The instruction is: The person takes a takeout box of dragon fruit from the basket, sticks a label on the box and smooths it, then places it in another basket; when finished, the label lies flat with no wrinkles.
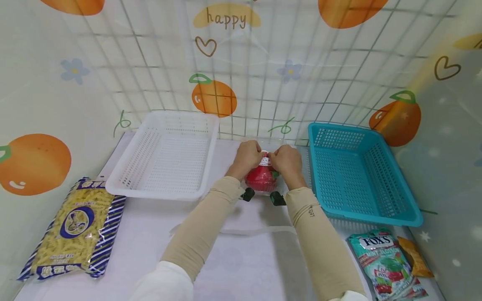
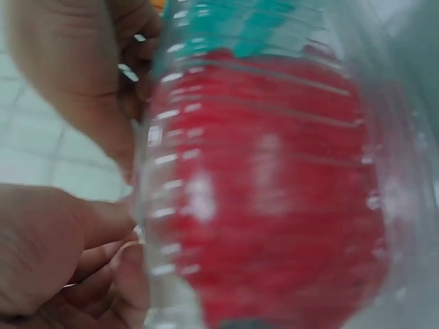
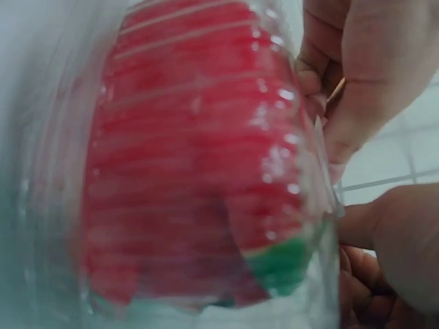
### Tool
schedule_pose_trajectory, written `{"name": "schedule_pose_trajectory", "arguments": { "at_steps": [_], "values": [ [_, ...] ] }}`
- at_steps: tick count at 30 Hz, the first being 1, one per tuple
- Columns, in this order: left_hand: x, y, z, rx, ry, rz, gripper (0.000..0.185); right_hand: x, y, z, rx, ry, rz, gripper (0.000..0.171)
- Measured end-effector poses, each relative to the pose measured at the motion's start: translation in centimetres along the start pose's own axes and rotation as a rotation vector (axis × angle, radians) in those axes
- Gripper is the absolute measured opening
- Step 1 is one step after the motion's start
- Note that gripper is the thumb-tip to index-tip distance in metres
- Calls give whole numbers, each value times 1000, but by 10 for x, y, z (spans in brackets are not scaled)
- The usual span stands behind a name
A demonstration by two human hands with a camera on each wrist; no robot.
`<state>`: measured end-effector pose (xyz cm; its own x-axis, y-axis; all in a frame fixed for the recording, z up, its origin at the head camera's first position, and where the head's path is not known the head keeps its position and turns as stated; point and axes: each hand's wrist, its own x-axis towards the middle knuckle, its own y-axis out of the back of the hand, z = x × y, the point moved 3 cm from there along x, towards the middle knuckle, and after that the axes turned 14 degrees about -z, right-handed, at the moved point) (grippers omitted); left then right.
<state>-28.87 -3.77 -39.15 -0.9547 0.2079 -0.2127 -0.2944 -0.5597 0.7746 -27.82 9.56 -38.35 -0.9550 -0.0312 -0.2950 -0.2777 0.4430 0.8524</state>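
Observation:
A clear ribbed plastic container (image 1: pixel 260 177) stands upright on the table in the middle of the head view, with a bright red thing inside that shows patches of green. Its narrower top carries a white label (image 1: pixel 265 161). From the left side my left hand (image 1: pixel 246 158) pinches the top with curled fingers. Opposite it, my right hand (image 1: pixel 289 163) pinches the same top, thumb and fingertips close to the left ones. Both wrist views are filled by the ribbed container wall (image 2: pixel 267 171), and the fingertips meet at its top edge (image 3: pixel 329 185).
A white basket (image 1: pixel 162 194) stands at the left and a teal basket (image 1: pixel 370 217) at the right. A bag of pasta (image 1: pixel 75 230) lies front left. Front right are a Fox's candy bag (image 1: pixel 388 261) and a small orange packet (image 1: pixel 416 257). A wire grid with printed sheeting rises behind.

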Motion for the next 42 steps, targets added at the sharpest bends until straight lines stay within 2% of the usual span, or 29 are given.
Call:
{"name": "schedule_pose_trajectory", "arguments": {
  "at_steps": [5, 8, 12, 16, 20, 23, 26, 29, 33, 37, 40, 42],
  "values": [
    [-5, 5, -2, 13, -22, -126, 31, -3, 2, 5, 43, 59, -33, 32],
    [-7, 9, -2, 20, -33, -176, 36, -6, 4, 8, 84, 92, -68, 31],
    [-10, 11, -3, -2, -33, -206, 41, -10, 4, 11, 113, 117, -106, 37],
    [-11, 9, -4, -13, -32, -206, 45, -16, 4, 12, 140, 125, -123, 40],
    [-12, 6, -6, -24, -39, -192, 46, -20, 0, 14, 170, 138, -122, 43],
    [-16, 5, -7, -38, -53, -166, 46, -24, -3, 15, 192, 161, -91, 43],
    [-22, 4, -8, -59, -102, -117, 42, -26, -6, 17, 247, 200, -14, 40],
    [-30, 3, -11, -100, -159, -51, 36, -27, -10, 23, 347, 231, 98, 38],
    [-43, 3, -18, -185, -205, 57, 35, -30, -16, 34, 468, 228, 202, 45],
    [-52, 4, -27, -278, -210, 138, 43, -30, -21, 44, 503, 201, 186, 61],
    [-53, 2, -34, -311, -193, 127, 59, -29, -26, 51, 521, 166, 126, 73],
    [-53, -2, -39, -318, -164, 89, 72, -27, -29, 54, 545, 133, 75, 81]
  ]
}}
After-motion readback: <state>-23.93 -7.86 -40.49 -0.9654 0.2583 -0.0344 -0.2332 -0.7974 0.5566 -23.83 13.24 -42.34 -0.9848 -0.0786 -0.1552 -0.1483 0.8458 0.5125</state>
